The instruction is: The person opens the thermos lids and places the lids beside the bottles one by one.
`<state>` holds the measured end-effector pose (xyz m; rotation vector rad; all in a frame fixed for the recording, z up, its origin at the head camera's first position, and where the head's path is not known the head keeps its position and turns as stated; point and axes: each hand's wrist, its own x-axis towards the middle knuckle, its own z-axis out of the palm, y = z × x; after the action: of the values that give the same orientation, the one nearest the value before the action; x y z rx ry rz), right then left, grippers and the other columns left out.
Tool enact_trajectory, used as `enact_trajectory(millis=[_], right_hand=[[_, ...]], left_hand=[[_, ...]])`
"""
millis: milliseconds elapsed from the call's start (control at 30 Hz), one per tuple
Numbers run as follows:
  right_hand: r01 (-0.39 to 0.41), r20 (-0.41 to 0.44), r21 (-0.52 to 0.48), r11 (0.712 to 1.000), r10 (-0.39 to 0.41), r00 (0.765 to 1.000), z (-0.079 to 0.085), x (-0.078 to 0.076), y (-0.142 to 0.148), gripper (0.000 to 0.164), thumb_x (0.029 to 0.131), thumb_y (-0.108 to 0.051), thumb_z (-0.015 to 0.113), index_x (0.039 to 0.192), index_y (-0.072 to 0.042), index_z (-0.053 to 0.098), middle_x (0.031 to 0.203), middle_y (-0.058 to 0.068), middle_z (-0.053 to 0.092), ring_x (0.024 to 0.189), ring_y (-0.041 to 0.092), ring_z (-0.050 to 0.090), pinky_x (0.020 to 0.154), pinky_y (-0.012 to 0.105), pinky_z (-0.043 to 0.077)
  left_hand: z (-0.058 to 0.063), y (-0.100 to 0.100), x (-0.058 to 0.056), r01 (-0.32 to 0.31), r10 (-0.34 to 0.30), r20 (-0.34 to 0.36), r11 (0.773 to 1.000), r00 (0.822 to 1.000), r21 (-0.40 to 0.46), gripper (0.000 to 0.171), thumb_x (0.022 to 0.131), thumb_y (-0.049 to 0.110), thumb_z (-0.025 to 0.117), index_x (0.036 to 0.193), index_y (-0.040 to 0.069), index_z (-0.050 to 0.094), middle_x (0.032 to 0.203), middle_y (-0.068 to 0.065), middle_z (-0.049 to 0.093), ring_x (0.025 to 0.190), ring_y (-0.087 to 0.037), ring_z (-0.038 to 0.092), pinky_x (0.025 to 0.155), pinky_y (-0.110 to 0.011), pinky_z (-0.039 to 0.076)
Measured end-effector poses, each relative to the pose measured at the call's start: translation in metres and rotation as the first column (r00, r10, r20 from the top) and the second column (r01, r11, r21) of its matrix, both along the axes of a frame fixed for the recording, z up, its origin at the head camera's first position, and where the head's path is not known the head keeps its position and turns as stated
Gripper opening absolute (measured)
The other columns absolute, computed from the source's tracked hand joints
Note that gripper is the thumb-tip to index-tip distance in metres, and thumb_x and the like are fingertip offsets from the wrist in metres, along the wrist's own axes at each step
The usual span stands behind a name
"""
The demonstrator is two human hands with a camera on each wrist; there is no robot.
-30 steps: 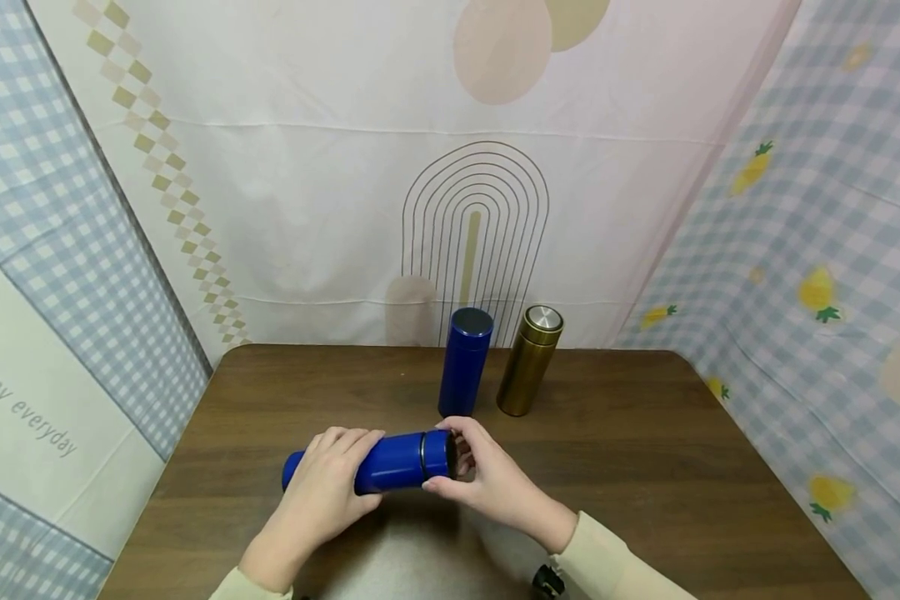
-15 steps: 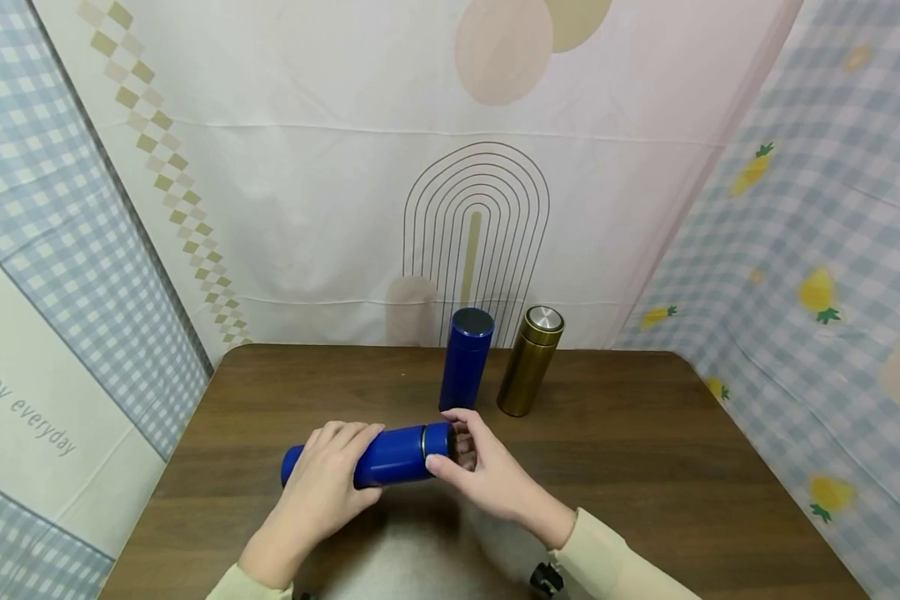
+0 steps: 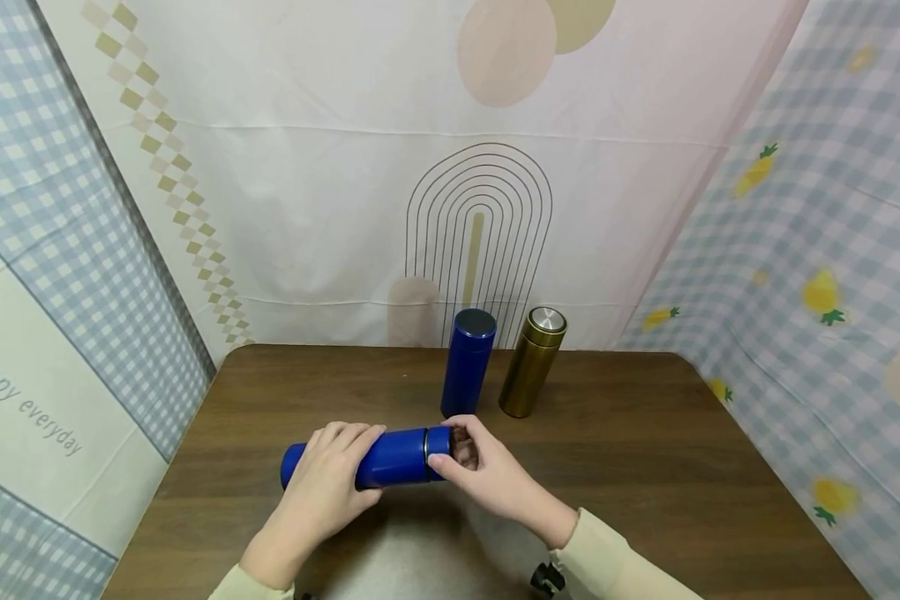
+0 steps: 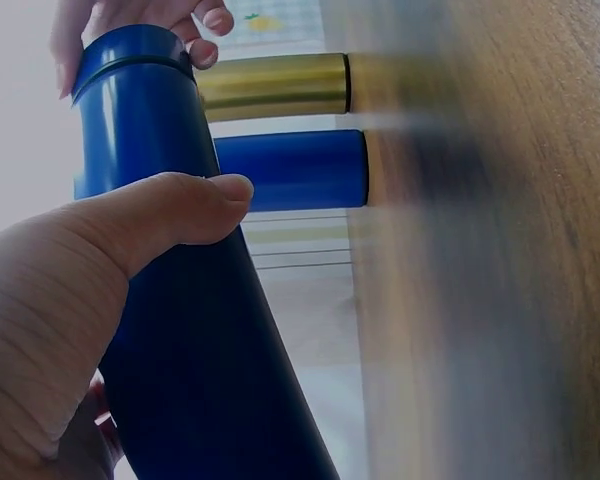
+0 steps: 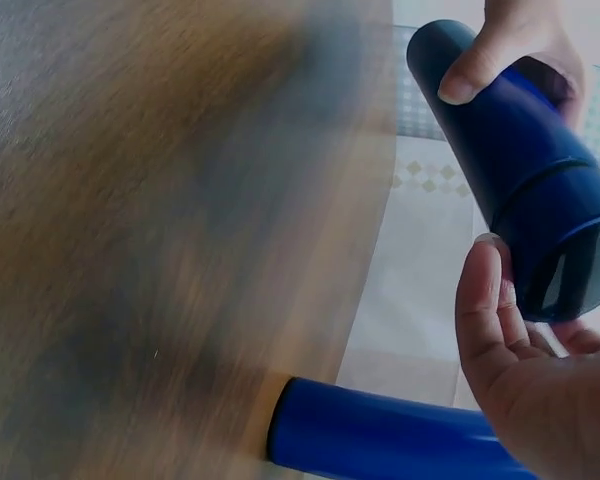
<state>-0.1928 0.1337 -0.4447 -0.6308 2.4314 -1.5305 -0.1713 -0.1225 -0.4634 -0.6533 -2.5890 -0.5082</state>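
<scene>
A blue thermos bottle [image 3: 393,458] is held sideways above the table in the head view, its capped end to the right. My left hand [image 3: 326,471] wraps round its body, the thumb [image 4: 180,215] lying across it in the left wrist view. At the other end my right hand [image 3: 487,471] grips the blue lid [image 5: 560,235] with thumb and fingertips, its palm away from the dark lid top [image 5: 585,270]. A narrow dark ring shows between lid and body. Part of the body is hidden under the left hand.
Behind the hands a second blue thermos [image 3: 467,367] stands upright, close to the right fingertips in the head view. A gold thermos [image 3: 531,367] with a silver lid top stands to its right. Both are near the back of the wooden table [image 3: 622,450], before a hanging white cloth [image 3: 307,217].
Both hands keep hold of the bottle. It has risen slightly at the lid end, and the right thumb has shifted up along the lid. The standing bottles stay put.
</scene>
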Motion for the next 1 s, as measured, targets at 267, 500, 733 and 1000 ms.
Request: enact_trajectory(millis=[267,500,733,1000], right_hand=[[-0.048,-0.031,-0.005,0.999,0.047,0.998,0.0069,0.0044,0.0023,0.054,0.091,-0.029,0.069,0.137,-0.021,0.041,0.122,0.008,0.051,0.092,0.020,0.060,0.075,0.031,0.053],[-0.019,0.050,0.036,0.999,0.017,0.999,0.0030,-0.0010,0.0061,0.053,0.093,-0.042,0.062,0.137,-0.021,0.042,0.124,0.008,0.051,0.098,0.019,0.059,0.078,0.032,0.053],[0.021,0.132,0.095,0.995,-0.033,0.991,0.0064,-0.0024,0.0055,0.057,0.095,-0.052,0.053,0.129,-0.007,0.048,0.093,0.010,0.060,0.073,0.023,0.063,0.064,0.043,0.056],[0.029,0.156,0.075,0.997,-0.040,0.987,0.0042,-0.0028,0.0056,0.057,0.092,-0.053,0.058,0.126,-0.008,0.049,0.087,0.009,0.060,0.064,0.024,0.064,0.060,0.044,0.055]], left_hand=[[-0.0015,0.0004,0.0007,-0.003,0.003,0.005,1.000,1.000,0.000,0.077,0.058,0.034,0.090,0.127,0.014,0.061,0.114,-0.003,0.063,0.107,-0.026,0.051,0.095,-0.048,0.039],[-0.0012,0.0019,0.0013,-0.001,0.001,-0.003,1.000,1.000,0.012,0.076,0.059,0.033,0.090,0.127,0.014,0.061,0.115,-0.004,0.063,0.108,-0.026,0.051,0.095,-0.049,0.039],[-0.0009,0.0039,0.0025,0.007,-0.007,-0.007,1.000,1.000,-0.001,0.077,0.060,0.033,0.090,0.128,0.014,0.061,0.116,-0.004,0.062,0.108,-0.027,0.051,0.096,-0.049,0.039],[-0.0008,0.0055,0.0028,0.026,-0.026,-0.034,1.000,0.999,-0.007,0.076,0.059,0.031,0.089,0.128,0.014,0.060,0.115,-0.004,0.062,0.107,-0.027,0.051,0.096,-0.048,0.038]])
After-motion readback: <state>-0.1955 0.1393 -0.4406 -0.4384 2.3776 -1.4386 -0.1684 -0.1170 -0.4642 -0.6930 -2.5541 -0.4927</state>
